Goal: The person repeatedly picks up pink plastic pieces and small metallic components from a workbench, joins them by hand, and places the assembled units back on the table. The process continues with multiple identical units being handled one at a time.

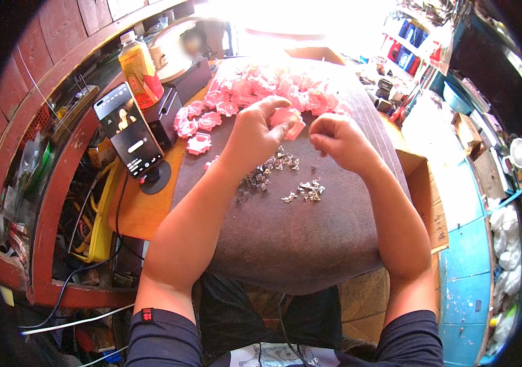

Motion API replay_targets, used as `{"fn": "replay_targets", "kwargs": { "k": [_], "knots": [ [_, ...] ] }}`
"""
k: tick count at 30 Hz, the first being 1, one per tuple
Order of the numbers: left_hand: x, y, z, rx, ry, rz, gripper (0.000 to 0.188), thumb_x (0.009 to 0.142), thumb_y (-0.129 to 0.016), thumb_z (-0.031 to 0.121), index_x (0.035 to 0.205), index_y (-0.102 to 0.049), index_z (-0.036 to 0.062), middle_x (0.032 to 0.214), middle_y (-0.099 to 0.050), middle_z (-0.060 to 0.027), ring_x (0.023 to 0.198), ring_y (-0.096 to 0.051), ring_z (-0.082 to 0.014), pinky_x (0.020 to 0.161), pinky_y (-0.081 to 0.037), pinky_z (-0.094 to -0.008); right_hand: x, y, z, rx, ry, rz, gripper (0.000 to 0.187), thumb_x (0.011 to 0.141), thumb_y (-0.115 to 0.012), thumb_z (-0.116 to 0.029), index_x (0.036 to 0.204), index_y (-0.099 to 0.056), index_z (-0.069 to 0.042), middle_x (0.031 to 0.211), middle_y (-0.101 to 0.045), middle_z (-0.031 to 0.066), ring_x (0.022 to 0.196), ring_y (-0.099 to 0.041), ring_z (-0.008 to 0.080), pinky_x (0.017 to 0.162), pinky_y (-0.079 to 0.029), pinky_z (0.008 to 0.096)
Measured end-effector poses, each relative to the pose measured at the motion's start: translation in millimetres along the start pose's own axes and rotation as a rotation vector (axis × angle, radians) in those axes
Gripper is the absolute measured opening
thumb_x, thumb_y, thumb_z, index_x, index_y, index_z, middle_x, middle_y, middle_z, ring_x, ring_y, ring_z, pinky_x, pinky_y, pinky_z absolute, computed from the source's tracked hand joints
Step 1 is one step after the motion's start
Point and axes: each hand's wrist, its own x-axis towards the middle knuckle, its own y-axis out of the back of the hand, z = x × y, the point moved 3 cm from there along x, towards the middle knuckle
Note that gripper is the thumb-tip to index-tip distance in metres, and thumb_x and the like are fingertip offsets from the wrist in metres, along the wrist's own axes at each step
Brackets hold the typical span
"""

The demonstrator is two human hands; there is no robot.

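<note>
My left hand [257,133] grips a pink plastic part [289,122] between thumb and fingers, above the dark brown work surface [297,238]. Just to its right, my right hand [348,144] is closed, its fingertips pinched together; anything between them is too small to make out. A heap of similar pink parts [245,85] covers the far side of the surface, with several loose ones along its left edge. Under my hands lie small shiny metal pieces: a larger pile [264,172], partly hidden by my left wrist, and a smaller cluster [310,191] nearer to me.
At the left, a phone [127,128] stands on a round holder [155,177], with a yellow-and-red drink bottle [140,70] behind it. A cardboard box [429,202] sits beyond my right forearm. Cluttered shelves and a small white fan [519,153] line the right side.
</note>
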Motion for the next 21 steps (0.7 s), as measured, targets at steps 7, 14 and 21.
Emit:
{"fn": "replay_targets", "kwargs": {
  "k": [7,14,21],
  "knots": [
    [3,3,-17,-0.199,0.286,0.016,0.023,0.095,-0.062,0.010,0.115,-0.062,0.0003,0.093,-0.068,-0.0058,0.080,-0.061,-0.0083,0.068,-0.048,-0.0233,-7,-7,-2,-0.658,-0.059,-0.360,0.014,0.075,-0.072,-0.016,0.081,-0.067,-0.004,0.083,-0.068,0.0175,0.081,-0.067,0.0352,0.075,-0.052,0.0431],
    [-1,-2,-19,-0.092,0.149,-0.223,0.017,0.094,-0.062,0.014,0.101,-0.066,-0.0012,0.084,-0.068,-0.0058,0.077,-0.060,-0.0099,0.069,-0.050,-0.0270,1,-3,7,-0.247,-0.027,-0.240,0.008,0.082,-0.064,0.000,0.090,-0.063,-0.002,0.076,-0.064,0.0069,0.069,-0.064,0.0154,0.064,-0.052,0.0302],
    [-9,-13,-3,0.288,-0.164,-0.426,0.023,0.087,-0.065,0.026,0.094,-0.071,0.0050,0.089,-0.069,-0.0174,0.088,-0.066,-0.0358,0.079,-0.050,-0.0431,2,-4,3,0.327,-0.015,-0.137,0.005,0.087,-0.067,-0.003,0.091,-0.064,-0.004,0.078,-0.065,0.0023,0.066,-0.061,0.0091,0.058,-0.048,0.0230]
  ]
}}
